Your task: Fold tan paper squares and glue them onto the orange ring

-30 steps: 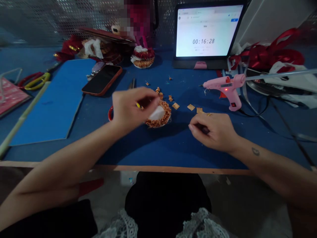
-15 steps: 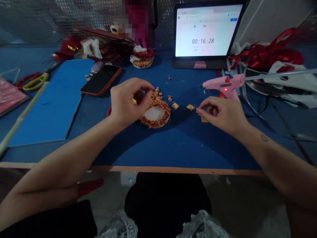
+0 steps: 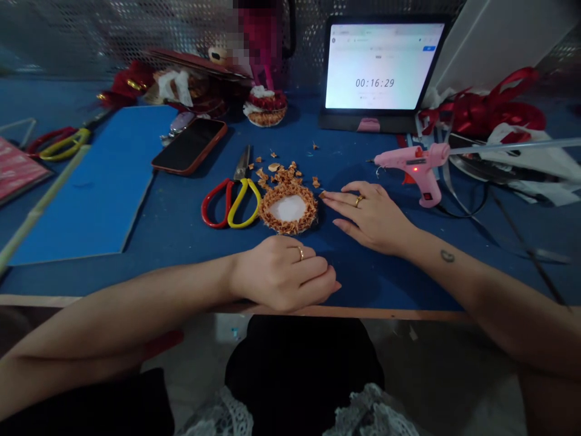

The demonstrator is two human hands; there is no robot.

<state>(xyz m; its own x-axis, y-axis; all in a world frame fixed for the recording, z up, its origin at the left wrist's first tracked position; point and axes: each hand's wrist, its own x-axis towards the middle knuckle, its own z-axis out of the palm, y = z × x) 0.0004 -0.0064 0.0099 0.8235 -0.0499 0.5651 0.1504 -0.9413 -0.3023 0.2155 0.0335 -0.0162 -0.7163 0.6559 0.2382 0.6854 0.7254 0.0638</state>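
Observation:
My left hand [image 3: 288,274] is curled closed near the front edge of the table, back of the hand up; whatever lies inside its fingers is hidden. My right hand [image 3: 374,218] rests low over the table with fingers stretched out. Its fingertips touch a small brown square piece [image 3: 322,195] just right of a ring [image 3: 310,213] of frilled brown scraps around a white centre. Behind this ring lie several loose brown scraps [image 3: 273,167]. Scissors [image 3: 245,203] with one red and one yellow handle lie to its left.
A pink glue gun [image 3: 415,158] with a lit red light stands at the right, its cord trailing. Behind are a tablet [image 3: 381,66] showing a timer and red ribbon [image 3: 494,109]. At the left are a phone [image 3: 190,145], a blue board [image 3: 95,181] and other scissors [image 3: 68,145].
My left hand has come down toward the table's front edge, uncovering the scissors. My right hand has moved left, from pinching to stretched fingers, and the square pieces have been drawn toward the ring.

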